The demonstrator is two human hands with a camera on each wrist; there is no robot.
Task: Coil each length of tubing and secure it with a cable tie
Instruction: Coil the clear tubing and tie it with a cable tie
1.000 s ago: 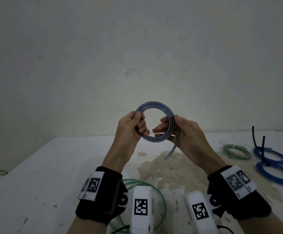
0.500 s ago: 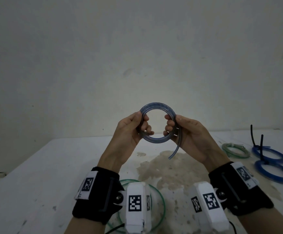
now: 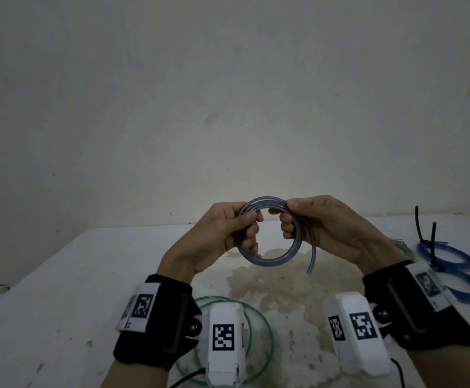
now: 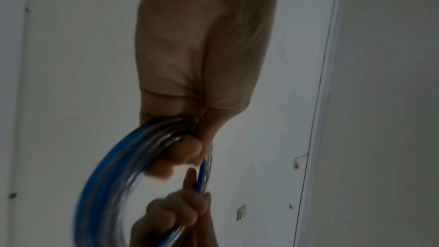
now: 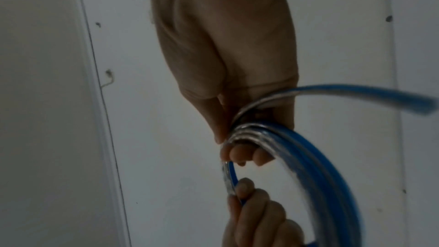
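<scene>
At the centre of the head view, the left hand [image 3: 217, 233] and the right hand [image 3: 326, 228] both have their fingers curled tightly around a coil of clear bluish tubing [image 3: 270, 260], held above the white table [image 3: 60, 289]. One loose end [image 3: 312, 259] hangs down at the coil's right side.

Readable text, brands, numbers: none in any view.

Signs: black-and-white square coded markers only, carrying no letters or digits. One on the white label of the black left wrist strap [image 3: 141, 309]; one on the white left wrist camera housing [image 3: 223, 338]; two on the white right wrist camera housing [image 3: 354, 326]; one, blurred, on the black right wrist strap's label [image 3: 428, 285].
</scene>
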